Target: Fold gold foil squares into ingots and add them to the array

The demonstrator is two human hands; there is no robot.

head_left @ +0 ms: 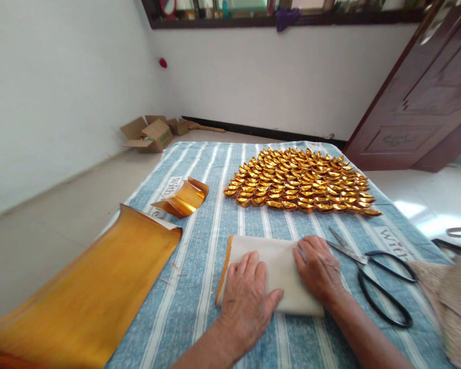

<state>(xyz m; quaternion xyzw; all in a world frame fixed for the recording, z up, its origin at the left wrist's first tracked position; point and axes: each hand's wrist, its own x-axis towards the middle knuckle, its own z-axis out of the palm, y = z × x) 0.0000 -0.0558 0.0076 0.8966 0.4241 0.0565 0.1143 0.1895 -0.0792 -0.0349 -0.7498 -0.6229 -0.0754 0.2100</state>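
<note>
A folded sheet of foil paper (280,256) lies on the striped cloth, pale side up, with a narrow gold strip along its left edge. My left hand (248,294) rests flat on its left half, fingers spread. On the right part of the sheet, my right hand (318,264) presses with bent fingers near the far right corner. Black-handled scissors (363,259) lie just right of that hand, blades apart. Left of the sheet, a large piece of gold foil paper (88,287) hangs over the table's edge, and a smaller curled gold piece (184,200) sits beyond it.
Many folded gold paper ingots (299,179) stand in rows at the far right of the table (215,205). A beige woven cloth (459,302) is at the right edge. Cardboard boxes (149,134) sit on the floor by the wall, and a reddish door (418,97) stands at right.
</note>
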